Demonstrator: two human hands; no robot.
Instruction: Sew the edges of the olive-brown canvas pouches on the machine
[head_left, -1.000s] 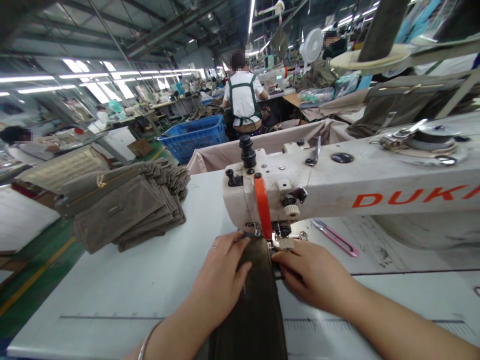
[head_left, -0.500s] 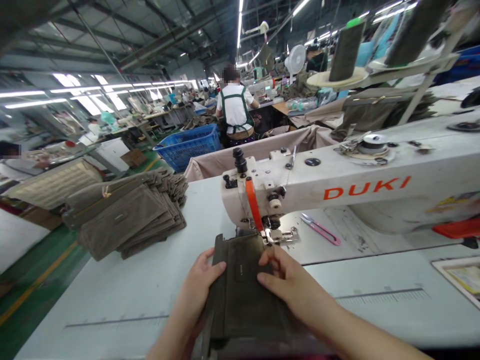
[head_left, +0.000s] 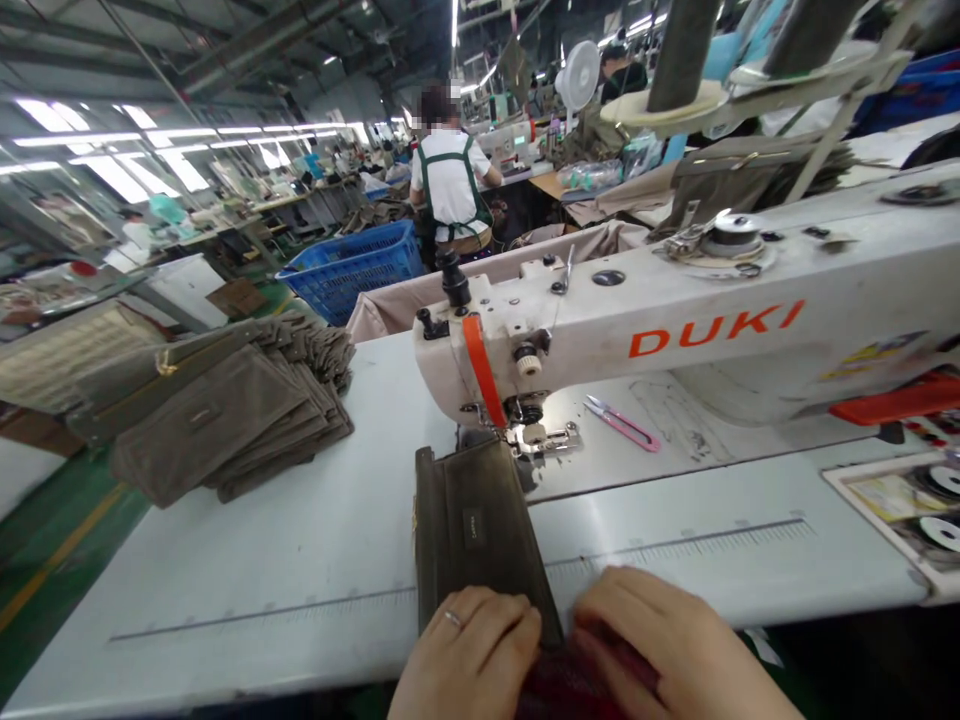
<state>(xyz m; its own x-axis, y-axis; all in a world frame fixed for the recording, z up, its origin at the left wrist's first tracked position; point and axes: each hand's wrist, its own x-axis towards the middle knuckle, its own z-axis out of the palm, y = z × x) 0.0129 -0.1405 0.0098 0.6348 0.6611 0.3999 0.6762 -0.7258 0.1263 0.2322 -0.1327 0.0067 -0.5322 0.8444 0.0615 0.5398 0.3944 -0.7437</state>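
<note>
A dark olive fabric panel (head_left: 487,540) with a small label patch lies on the table, its far end beside the sewing machine's presser foot (head_left: 536,440). At its near end my left hand (head_left: 469,650) is closed, the fingers curled over the fabric. My right hand (head_left: 667,640) is curled just right of the panel's near corner, at the table's front edge. Its fingertips are hidden, and I cannot make out what they hold. Dark red material (head_left: 574,685) shows between the two hands.
A stack of similar olive fabric pieces (head_left: 202,410) lies on the left. Pink thread snips (head_left: 622,425) rest on the machine bed under the sewing machine arm (head_left: 712,300). A tray with bobbins (head_left: 885,510) is at the right. Behind are a blue basket (head_left: 352,270) and a person (head_left: 454,180).
Both hands have moved from the sides of the panel down to its near end. The panel's far end still lies by the presser foot. The view has shifted slightly.
</note>
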